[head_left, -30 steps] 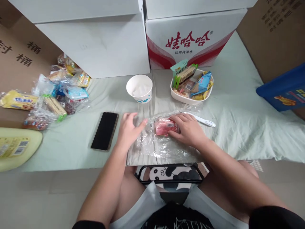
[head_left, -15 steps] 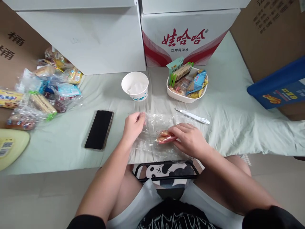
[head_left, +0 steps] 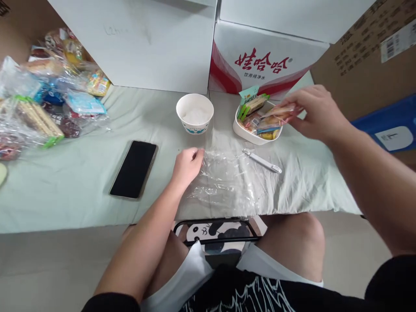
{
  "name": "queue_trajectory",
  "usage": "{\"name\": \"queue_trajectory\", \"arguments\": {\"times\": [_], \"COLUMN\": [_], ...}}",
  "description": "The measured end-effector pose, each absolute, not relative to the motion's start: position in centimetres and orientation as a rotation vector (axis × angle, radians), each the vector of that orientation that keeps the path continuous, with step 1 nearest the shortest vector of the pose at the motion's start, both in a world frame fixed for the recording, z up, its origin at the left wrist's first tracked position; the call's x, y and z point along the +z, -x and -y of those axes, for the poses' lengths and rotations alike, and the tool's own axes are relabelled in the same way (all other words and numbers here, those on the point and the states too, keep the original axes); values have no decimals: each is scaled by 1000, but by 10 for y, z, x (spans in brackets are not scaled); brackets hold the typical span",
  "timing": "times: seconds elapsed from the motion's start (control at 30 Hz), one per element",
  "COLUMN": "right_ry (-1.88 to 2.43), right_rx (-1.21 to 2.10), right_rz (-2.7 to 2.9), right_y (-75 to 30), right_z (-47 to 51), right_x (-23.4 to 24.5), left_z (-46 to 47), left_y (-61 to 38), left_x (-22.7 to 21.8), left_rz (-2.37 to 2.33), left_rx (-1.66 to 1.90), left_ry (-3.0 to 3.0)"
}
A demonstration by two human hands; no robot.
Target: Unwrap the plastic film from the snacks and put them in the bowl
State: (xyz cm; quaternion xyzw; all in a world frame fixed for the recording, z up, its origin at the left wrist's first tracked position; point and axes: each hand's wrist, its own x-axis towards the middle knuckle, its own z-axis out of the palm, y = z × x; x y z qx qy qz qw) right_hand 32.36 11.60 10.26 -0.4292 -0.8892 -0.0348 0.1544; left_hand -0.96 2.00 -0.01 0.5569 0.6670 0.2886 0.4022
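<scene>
My right hand [head_left: 316, 110] is closed on a wrapped snack packet [head_left: 281, 113], held over the right side of a white bowl [head_left: 253, 138]. In that bowl lie several packaged snacks, among them a green-edged pack [head_left: 255, 106]. My left hand [head_left: 188, 165] pinches the upper left edge of a clear plastic bag [head_left: 224, 182], which lies flat and crumpled on the cloth. A white paper tub [head_left: 195, 126] with something white inside stands just beyond my left hand. Right of the bag, a white utility knife [head_left: 263, 161] rests on the cloth.
A black phone [head_left: 134, 170] lies to the left. Piled snack packages [head_left: 55, 95] fill the far left. White cartons [head_left: 136, 52] and a red-and-white carton [head_left: 260, 65] stand at the back, and a brown carton [head_left: 360, 65] and blue bag [head_left: 383, 130] at the right.
My right hand has carried the snack packet from the plastic bag up and right to the white bowl. My left hand stays on the bag's edge. The camera view has shifted slightly.
</scene>
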Motion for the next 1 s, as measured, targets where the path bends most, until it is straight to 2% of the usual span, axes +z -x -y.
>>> {"name": "queue_trajectory", "arguments": {"times": [0.13, 0.3, 0.47, 0.63, 0.73, 0.93, 1.0], "right_ry": [1506, 1856, 1817, 1940, 1716, 783, 709], "right_rx": [-26, -74, -142, 22, -21, 10, 69], "right_rz": [2836, 2986, 2940, 2683, 2605, 2733, 2747], "right_y": [-313, -296, -304, -318, -312, -224, -186], "right_z": [-172, -185, -190, -203, -190, -111, -96], "right_x": [92, 85, 77, 60, 63, 93, 100], "left_z": [-21, -21, -23, -23, -21, -22, -22], "left_y": [11, 13, 13, 12, 12, 12, 10], "left_x": [0, -2, -1, 0, 1, 2, 0], "left_rz": [-1677, -1661, -1656, -1675, -1677, -1708, -1715], "left_rx": [711, 708, 702, 714, 722, 703, 666], "left_ry": [-1423, -1439, -1434, -1443, -1449, -1479, -1521]}}
